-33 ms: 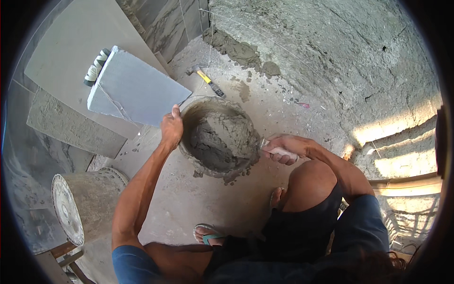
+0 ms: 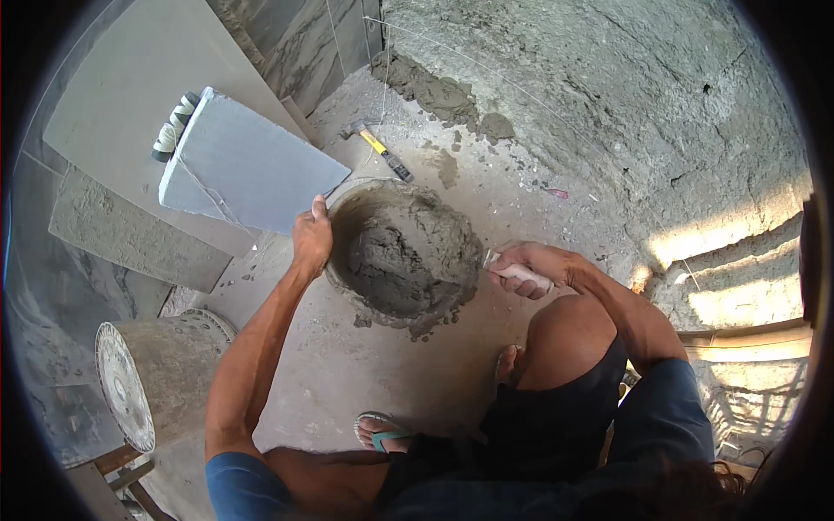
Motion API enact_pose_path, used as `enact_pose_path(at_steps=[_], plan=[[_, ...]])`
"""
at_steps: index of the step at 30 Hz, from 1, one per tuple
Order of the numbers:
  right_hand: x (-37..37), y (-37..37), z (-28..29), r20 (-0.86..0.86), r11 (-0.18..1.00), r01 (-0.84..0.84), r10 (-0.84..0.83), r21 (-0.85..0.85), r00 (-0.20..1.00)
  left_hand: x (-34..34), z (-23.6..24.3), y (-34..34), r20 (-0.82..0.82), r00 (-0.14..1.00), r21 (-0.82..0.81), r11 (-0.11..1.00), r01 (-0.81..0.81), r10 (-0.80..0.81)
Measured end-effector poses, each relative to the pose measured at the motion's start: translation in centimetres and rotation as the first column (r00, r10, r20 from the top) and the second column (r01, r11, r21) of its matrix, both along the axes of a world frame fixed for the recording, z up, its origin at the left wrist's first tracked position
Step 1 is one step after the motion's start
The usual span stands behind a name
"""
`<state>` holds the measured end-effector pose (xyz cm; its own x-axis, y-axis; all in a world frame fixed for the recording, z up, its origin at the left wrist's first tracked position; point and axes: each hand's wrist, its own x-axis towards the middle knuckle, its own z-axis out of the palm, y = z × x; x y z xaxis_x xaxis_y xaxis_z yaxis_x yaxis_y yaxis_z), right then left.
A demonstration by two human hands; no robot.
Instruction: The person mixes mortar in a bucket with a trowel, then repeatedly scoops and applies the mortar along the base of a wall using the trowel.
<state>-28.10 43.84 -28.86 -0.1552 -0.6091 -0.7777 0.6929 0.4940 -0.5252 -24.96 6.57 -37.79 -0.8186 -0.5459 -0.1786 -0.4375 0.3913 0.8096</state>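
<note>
Wet grey mortar [image 2: 401, 260] fills much of a round, mortar-caked bucket [image 2: 340, 217] on the floor in front of me. My left hand [image 2: 312, 236] is closed over the bucket's left rim, thumb on top. At the right side, my right hand [image 2: 528, 269] is wrapped round the pale handle of a trowel [image 2: 532, 276]. The trowel's blade cannot be made out against the mortar at the bucket's right edge. Clumps of mortar stick to the outside of the near rim.
Beyond the bucket lies a hammer [image 2: 384, 154] with a yellow and black handle. A pale block [image 2: 261, 156] with string leans over slabs [image 2: 130, 226] at left. A crusted bucket [image 2: 165, 373] lies near my left arm. A rough wall [image 2: 608, 113] rises at right, with a mortar heap [image 2: 434, 94] along its foot.
My right hand and the trowel have shifted slightly to the right. My left hand stays on the rim, a touch further left.
</note>
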Motion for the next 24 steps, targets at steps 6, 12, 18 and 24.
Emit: enact_pose_path(at_steps=[6, 12, 18, 24], plan=[[-7.1, 5.7, -0.4, -0.15, 0.96, 0.28, -0.281, -0.027, 0.948, 0.4, -1.4, -1.2, 0.03, 0.998, 0.087, 0.995, -0.054, 0.052], [-19.9, 6.6, -10.2, -0.927, 0.889, 0.355, 0.166, 0.288, 0.337, 0.7, -1.8, -1.0, -0.022, 0.997, 0.068, 0.995, -0.072, 0.073], [-21.8, 6.4, -18.5, -0.944, 0.871, 0.46, 0.28, 0.172, -0.177, 0.5, -1.2, -1.5, 0.052, 0.997, 0.017, 0.999, -0.051, 0.05], [-17.4, 7.0, -17.8, -0.971, 0.85, 0.521, 0.053, -0.078, -0.232, -1.0, -2.4, -2.1, 0.023, 0.996, 0.041, 0.995, -0.09, 0.089]])
